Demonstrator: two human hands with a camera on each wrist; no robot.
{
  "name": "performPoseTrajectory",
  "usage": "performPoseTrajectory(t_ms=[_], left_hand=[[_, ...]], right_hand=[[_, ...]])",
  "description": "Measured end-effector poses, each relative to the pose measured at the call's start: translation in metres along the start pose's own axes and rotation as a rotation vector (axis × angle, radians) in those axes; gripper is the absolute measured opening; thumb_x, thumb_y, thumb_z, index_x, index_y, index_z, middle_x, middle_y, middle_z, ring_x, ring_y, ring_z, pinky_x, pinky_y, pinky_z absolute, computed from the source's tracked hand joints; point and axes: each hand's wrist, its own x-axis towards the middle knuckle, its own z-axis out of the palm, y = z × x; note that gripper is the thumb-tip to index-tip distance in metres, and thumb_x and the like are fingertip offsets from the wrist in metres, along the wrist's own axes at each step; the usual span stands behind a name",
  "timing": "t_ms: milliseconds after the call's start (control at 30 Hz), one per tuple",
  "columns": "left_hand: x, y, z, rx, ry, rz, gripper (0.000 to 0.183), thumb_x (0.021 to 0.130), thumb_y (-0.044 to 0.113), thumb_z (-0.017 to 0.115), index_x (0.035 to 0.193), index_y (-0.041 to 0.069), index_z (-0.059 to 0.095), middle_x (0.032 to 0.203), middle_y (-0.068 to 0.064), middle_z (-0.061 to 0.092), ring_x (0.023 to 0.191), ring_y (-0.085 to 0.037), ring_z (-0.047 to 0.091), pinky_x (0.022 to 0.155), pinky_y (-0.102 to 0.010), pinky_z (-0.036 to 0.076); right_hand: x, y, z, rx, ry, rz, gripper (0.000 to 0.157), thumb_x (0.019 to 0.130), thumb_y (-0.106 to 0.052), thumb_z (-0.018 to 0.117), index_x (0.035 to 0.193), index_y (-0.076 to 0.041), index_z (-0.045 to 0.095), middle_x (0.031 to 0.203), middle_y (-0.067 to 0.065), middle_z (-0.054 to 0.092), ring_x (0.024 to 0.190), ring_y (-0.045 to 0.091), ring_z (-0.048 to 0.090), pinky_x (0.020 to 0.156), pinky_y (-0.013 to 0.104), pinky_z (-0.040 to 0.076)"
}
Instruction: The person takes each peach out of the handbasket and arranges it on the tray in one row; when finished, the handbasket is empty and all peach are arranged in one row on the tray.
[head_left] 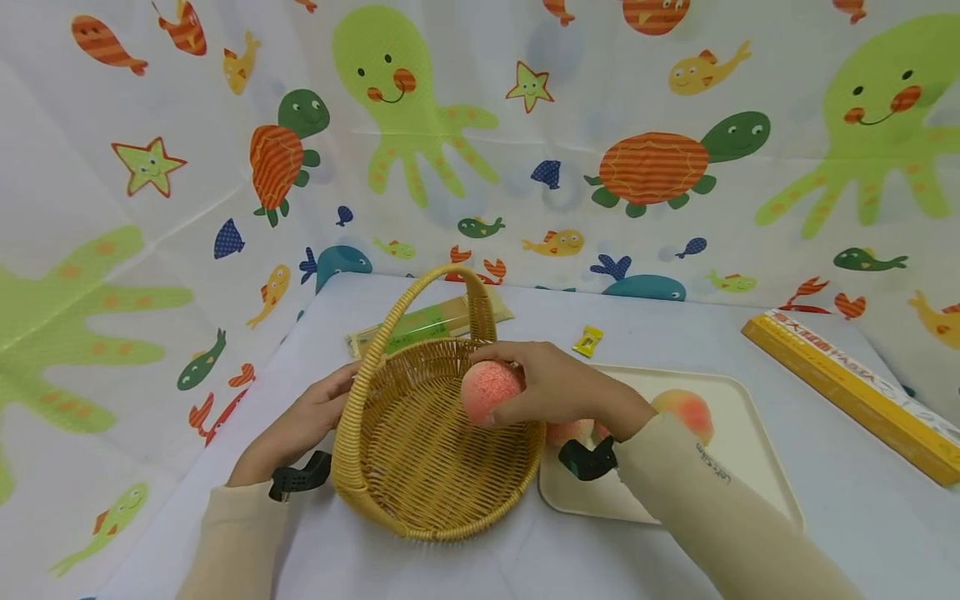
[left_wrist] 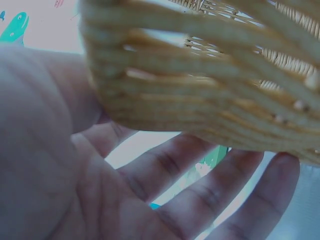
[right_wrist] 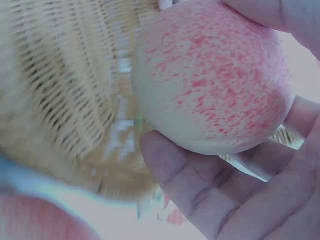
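A pink-speckled peach [head_left: 491, 392] is held in my right hand [head_left: 551, 383], over the right side of a wicker basket [head_left: 442, 458]. In the right wrist view the peach [right_wrist: 215, 80] shows a pale side, with thumb and fingers around it. My left hand [head_left: 311, 417] rests against the basket's left side, by the foot of its arched handle. In the left wrist view the left fingers [left_wrist: 200, 200] lie fairly straight and spread along the woven underside [left_wrist: 165, 105]. The inside of the basket shows bare wickerwork.
Right of the basket lies a cream tray [head_left: 731, 475] with a yellow-red peach [head_left: 686, 414] and pink fruit [head_left: 567, 432] partly hidden by my right wrist. Behind are a flat packet [head_left: 427, 325] and a small yellow wrapper [head_left: 588, 341]. A long yellow box [head_left: 847, 392] lies far right.
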Motion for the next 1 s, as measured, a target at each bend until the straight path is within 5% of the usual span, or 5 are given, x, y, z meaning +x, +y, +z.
performPoseTrajectory(t_ms=[567, 1000], left_hand=[[0.0, -0.001, 0.0, 0.022, 0.003, 0.015, 0.056, 0.113, 0.034, 0.046, 0.164, 0.015, 0.032, 0.163, -0.018, 0.04, 0.141, -0.041, 0.047, 0.102, -0.044, 0.05], [0.002, -0.002, 0.0, 0.015, -0.006, 0.047, 0.055, 0.113, 0.032, 0.046, 0.164, 0.013, 0.033, 0.165, -0.016, 0.038, 0.142, -0.038, 0.044, 0.097, -0.024, 0.049]], right_hand=[[-0.07, 0.038, -0.041, 0.011, 0.169, 0.096, 0.065, 0.086, -0.024, 0.082, 0.145, -0.018, 0.057, 0.13, 0.007, 0.063, 0.107, 0.026, 0.062, 0.08, 0.036, 0.058], [-0.116, 0.066, -0.063, -0.024, 0.272, 0.207, 0.068, 0.089, -0.033, 0.082, 0.148, -0.017, 0.053, 0.127, 0.007, 0.067, 0.107, 0.025, 0.061, 0.084, 0.038, 0.055]])
